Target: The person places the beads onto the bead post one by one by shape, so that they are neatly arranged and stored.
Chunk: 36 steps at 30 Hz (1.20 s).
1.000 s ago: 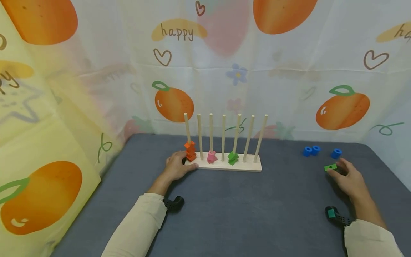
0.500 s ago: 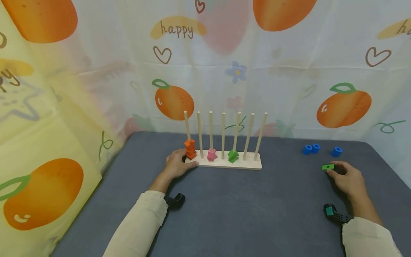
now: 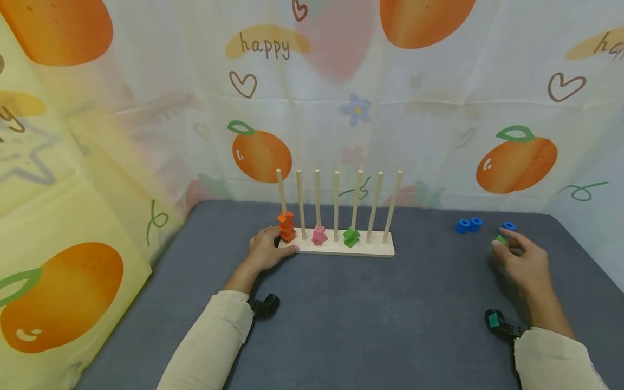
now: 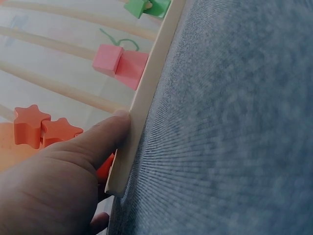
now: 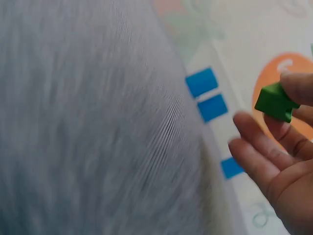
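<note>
At the left end of a wooden peg stand (image 3: 375,250), my left hand (image 3: 263,250) grips the base, its thumb along the front edge. Orange star blocks (image 3: 286,227) are stacked on the leftmost peg beside that hand. Further along the stand, pink blocks (image 3: 319,235) and green blocks (image 3: 351,237) sit low on two other pegs. Over at the right, my right hand (image 3: 528,265) pinches a green block (image 5: 274,102) between thumb and fingertip, raised above the table. The fingers partly cover this block in the head view.
Two blue ring-shaped blocks (image 3: 463,226) stand close together at the back right of the grey table (image 3: 370,314). A third blue block (image 3: 508,226) is just behind the right hand. A printed cloth (image 3: 414,130) hangs behind the table.
The pinched green block has been lifted and turned in my right hand, and more of it is now covered by the fingers. The left hand stays on the stand.
</note>
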### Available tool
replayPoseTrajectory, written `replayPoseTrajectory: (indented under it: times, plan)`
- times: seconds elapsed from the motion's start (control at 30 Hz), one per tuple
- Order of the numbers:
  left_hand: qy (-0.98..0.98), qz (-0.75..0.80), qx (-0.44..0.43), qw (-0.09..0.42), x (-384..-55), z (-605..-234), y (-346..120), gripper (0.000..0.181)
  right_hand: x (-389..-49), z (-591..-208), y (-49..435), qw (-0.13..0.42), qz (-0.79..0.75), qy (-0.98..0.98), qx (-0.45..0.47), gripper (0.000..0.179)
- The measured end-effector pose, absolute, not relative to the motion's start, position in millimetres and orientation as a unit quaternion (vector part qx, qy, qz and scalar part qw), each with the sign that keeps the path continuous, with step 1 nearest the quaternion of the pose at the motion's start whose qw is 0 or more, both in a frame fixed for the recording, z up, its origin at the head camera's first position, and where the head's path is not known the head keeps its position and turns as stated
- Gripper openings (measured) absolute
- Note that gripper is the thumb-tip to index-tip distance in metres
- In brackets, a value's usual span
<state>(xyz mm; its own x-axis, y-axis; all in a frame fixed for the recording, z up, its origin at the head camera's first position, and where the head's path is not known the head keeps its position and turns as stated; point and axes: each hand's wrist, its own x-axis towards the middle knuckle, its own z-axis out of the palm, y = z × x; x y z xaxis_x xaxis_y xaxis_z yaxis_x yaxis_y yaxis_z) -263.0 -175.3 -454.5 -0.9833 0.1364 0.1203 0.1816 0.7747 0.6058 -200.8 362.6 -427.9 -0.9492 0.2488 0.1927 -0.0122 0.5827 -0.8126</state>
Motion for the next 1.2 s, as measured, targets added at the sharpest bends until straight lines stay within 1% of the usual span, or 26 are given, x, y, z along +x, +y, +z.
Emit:
replayPoseTrajectory:
  times: [0.17, 0.2, 0.27, 0.43, 0.53, 0.73, 0.83, 0.97, 1.1, 1.2]
  plan:
    - [-0.941, -0.324, -0.085, 0.034, -263, -458, -176, 0.064, -198, -412, 348, 0.139, 0.638, -0.757, -0.020, 0.033]
    - [-0.941, -0.324, -0.086, 0.035, -263, -458, -176, 0.065, -198, -408, 345, 0.141, 0.649, -0.747, -0.014, 0.030]
    - [-0.941, -0.325, -0.086, 0.037, -264, -458, -176, 0.065, -196, -402, 338, 0.159, 0.617, -0.771, -0.014, 0.026]
    - [-0.939, -0.330, -0.088, 0.040, -265, -457, -177, 0.063, -193, -387, 322, 0.221, 0.460, -0.859, -0.039, 0.037]
    - [-0.940, -0.330, -0.085, 0.035, -266, -457, -177, 0.063, -192, -381, 313, 0.247, 0.452, -0.857, -0.023, 0.040]
    - [-0.941, -0.326, -0.083, 0.029, -266, -456, -175, 0.063, -188, -367, 298, 0.290, 0.454, -0.841, 0.038, 0.033]
    - [-0.941, -0.326, -0.086, 0.027, -267, -456, -173, 0.063, -185, -359, 292, 0.302, 0.460, -0.832, 0.069, 0.033]
    - [-0.940, -0.326, -0.090, 0.029, -268, -457, -172, 0.061, -180, -346, 283, 0.304, 0.472, -0.822, 0.098, 0.038]
    - [-0.941, -0.325, -0.092, 0.031, -267, -457, -174, 0.060, -178, -330, 272, 0.296, 0.481, -0.818, 0.109, 0.041]
    - [-0.942, -0.323, -0.089, 0.033, -267, -458, -175, 0.060, -180, -320, 263, 0.291, 0.494, -0.809, 0.127, 0.038]
